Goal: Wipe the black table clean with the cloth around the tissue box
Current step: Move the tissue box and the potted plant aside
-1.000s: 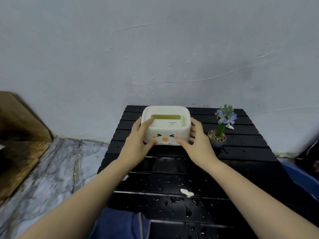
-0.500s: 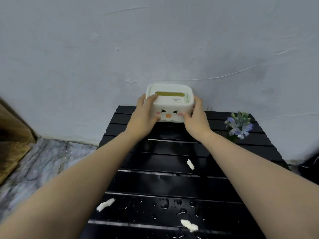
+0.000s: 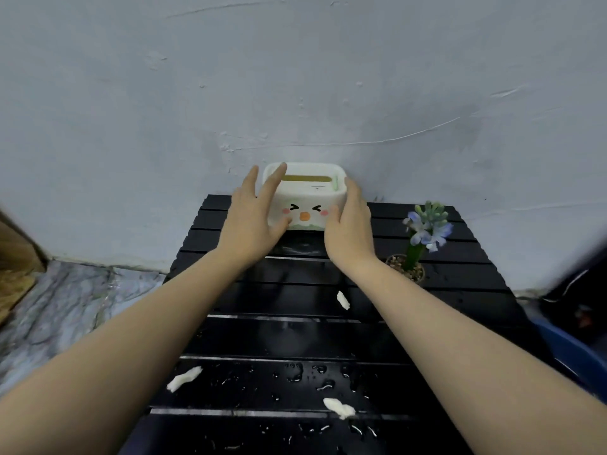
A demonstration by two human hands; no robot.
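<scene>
The white tissue box [image 3: 307, 205] with a cartoon face stands at the back edge of the black slatted table [image 3: 295, 336], close to the wall. My left hand [image 3: 249, 224] is at its left side with fingers spread and straight, only the thumb near the box's front. My right hand [image 3: 349, 231] cups the box's right side, thumb on the front. Water drops [image 3: 295, 372] and three white tissue scraps [image 3: 184, 378] [image 3: 340, 408] [image 3: 343, 300] lie on the slats. The cloth is out of view.
A small potted plant with blue flowers [image 3: 423, 231] stands on the table right of the box, near my right wrist. A blue tub [image 3: 571, 353] sits past the table's right edge. Marble floor [image 3: 65, 307] lies to the left, the grey wall behind.
The box went from mid-table to the back edge by the wall and now rests there. My left hand's fingers have opened off it. The blue cloth has left the view.
</scene>
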